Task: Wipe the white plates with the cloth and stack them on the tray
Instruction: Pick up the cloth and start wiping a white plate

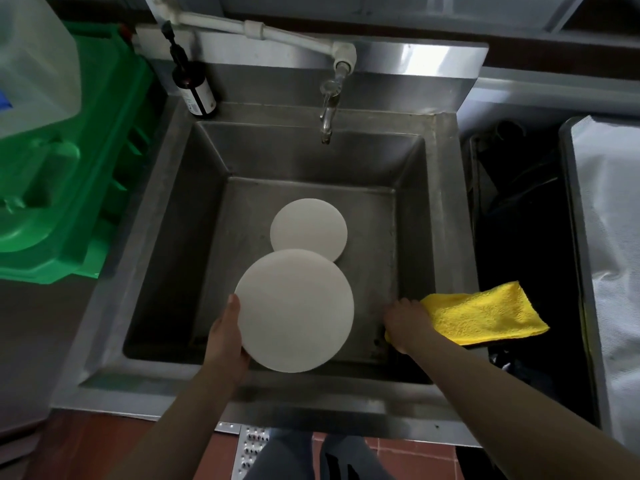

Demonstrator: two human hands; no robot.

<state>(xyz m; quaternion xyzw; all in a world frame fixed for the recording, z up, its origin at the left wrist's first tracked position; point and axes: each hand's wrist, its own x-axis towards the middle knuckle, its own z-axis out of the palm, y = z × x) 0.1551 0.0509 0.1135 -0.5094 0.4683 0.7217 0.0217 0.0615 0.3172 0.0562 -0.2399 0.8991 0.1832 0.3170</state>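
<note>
My left hand [227,332] grips a white plate [298,311] by its left rim and holds it above the steel sink [166,216]. A second white plate [308,228] lies on the sink floor further back, partly under the raised one. My right hand [405,322] grips a yellow cloth [485,315] at its left end. The cloth drapes over the sink's right rim, apart from the held plate.
A tap [327,112] hangs over the back of the sink, with a dark pump bottle [195,91] on the back left corner. Green plastic crates [65,161] stand to the left. A dark gap and a foil-covered surface [613,237] lie to the right.
</note>
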